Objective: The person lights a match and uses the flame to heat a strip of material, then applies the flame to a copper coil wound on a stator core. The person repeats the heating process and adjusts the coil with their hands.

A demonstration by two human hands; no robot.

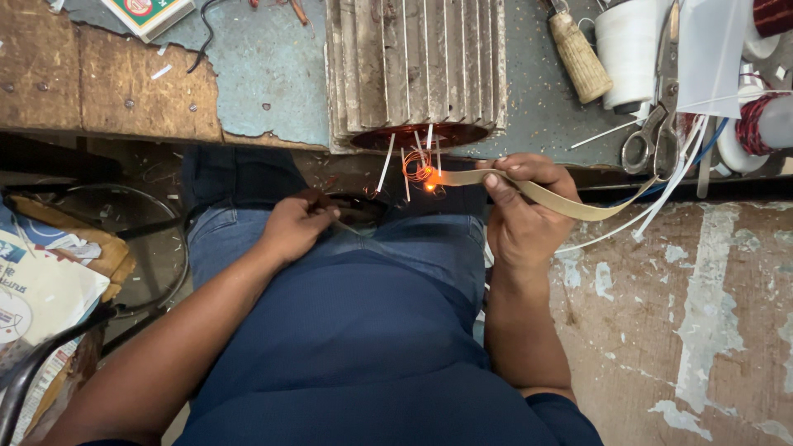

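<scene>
Two hands over a worn bench (140,83): right grip (520,206) holding tan strip (570,204), left (297,225) pinching something thin.

One finned motor housing (415,70), one pair of scissors (654,124), one wooden-handled tool (579,56), two hands, left hand (295,225), right hand (524,216)

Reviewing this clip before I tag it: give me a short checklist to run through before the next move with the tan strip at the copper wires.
1. Right hand grips tan strip: ok.
2. Strip end reaches copper wires: ok.
3. Left hand holds something thin; what it is: cannot tell.
4. Finned motor housing rests on bench, overhanging its edge: ok.
5. Scissors within reach: ok.
</scene>
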